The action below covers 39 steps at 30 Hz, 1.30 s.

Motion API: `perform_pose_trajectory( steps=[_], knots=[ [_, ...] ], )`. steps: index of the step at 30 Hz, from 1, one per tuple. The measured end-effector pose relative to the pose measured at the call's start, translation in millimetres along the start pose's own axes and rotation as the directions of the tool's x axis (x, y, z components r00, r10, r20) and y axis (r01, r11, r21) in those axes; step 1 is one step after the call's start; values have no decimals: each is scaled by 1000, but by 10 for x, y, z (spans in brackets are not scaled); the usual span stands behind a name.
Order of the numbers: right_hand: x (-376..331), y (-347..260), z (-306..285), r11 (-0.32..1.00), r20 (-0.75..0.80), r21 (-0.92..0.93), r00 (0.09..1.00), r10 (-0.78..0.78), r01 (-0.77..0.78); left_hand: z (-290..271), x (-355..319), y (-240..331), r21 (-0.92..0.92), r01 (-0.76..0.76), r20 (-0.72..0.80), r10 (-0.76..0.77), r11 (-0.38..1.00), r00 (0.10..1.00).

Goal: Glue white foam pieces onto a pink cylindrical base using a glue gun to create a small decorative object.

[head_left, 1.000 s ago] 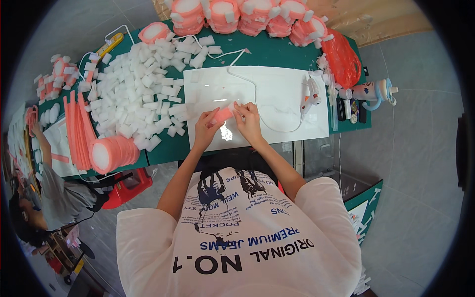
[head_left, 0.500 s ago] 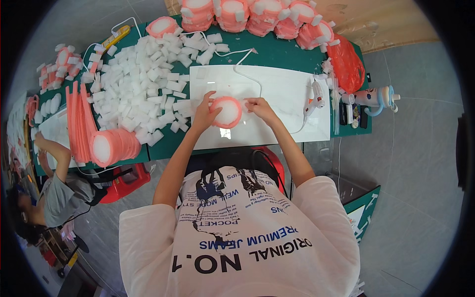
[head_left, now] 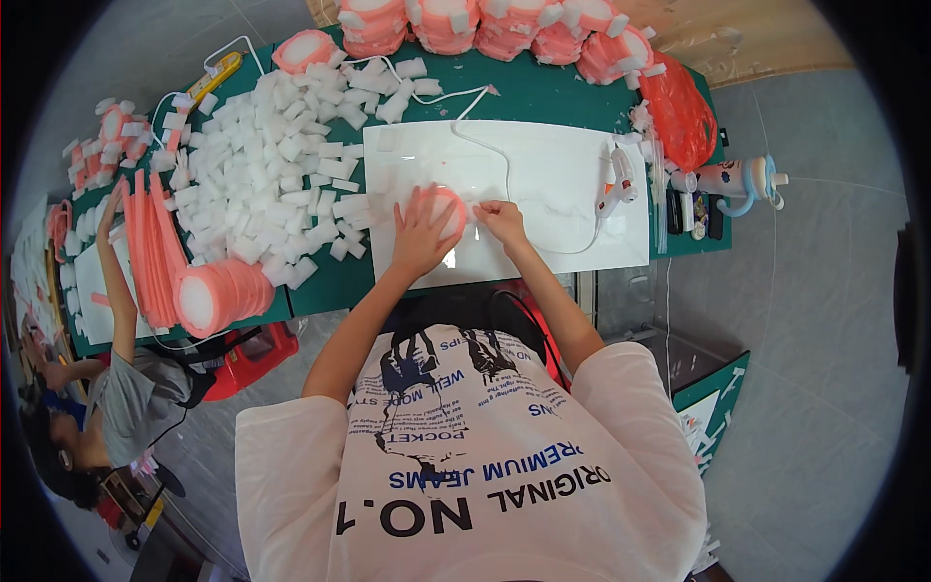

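A round white disc with a pink foam rim (head_left: pixel 449 219) lies on the white board (head_left: pixel 572 175) in front of me. My left hand (head_left: pixel 422 233) is spread over its left side, fingers on top and thumb across the near edge, holding it against the board. Just right of the rim, my right hand (head_left: pixel 499 221) is closed in a pinch. A small white foam block (head_left: pixel 472 213), partly hidden by the fingertips, shows between that hand and the disc. A large heap of white foam blocks (head_left: pixel 257 165) spreads to the left of the board.
A white glue gun (head_left: pixel 617 184) with its cord lies at the board's right. Stacked pink-rimmed discs (head_left: pixel 446 24) line the far edge beside a red bag (head_left: pixel 679 116). Pink strips (head_left: pixel 155 252) and a disc roll (head_left: pixel 223 291) are at left, near a co-worker's arm (head_left: pixel 118 281).
My left hand has shifted from the disc's left edge to across its top. My right hand has come slightly lower and closer to the rim. The co-worker's arm has reached farther forward.
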State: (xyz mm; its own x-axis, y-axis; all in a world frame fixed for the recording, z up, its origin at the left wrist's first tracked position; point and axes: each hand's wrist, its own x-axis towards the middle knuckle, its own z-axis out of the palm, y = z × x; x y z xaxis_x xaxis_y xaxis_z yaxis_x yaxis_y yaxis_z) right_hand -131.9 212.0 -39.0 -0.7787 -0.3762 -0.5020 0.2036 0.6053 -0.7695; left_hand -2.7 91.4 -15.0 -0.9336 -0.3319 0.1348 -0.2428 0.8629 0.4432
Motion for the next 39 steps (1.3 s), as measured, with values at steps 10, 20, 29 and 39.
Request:
perform_pose_trajectory(
  steps=[10, 20, 29, 39],
  knots=[
    [-84, -95, -5, 999, -6, -5, 999, -40, 40, 145, 11, -39, 135, -134, -25, 139, 982, 990],
    [-29, -19, 11, 979, 93, 201, 995, 26, -45, 139, 25, -63, 150, -160, 10, 161, 976, 987],
    [65, -96, -91, 965, 234, 206, 966, 114, -163, 175, 32, -42, 175, -161, 14, 161, 971, 987],
    [112, -89, -70, 983, 246, 107, 962, 117, -147, 142, 53, -26, 170, -178, 6, 179, 969, 984]
  ],
)
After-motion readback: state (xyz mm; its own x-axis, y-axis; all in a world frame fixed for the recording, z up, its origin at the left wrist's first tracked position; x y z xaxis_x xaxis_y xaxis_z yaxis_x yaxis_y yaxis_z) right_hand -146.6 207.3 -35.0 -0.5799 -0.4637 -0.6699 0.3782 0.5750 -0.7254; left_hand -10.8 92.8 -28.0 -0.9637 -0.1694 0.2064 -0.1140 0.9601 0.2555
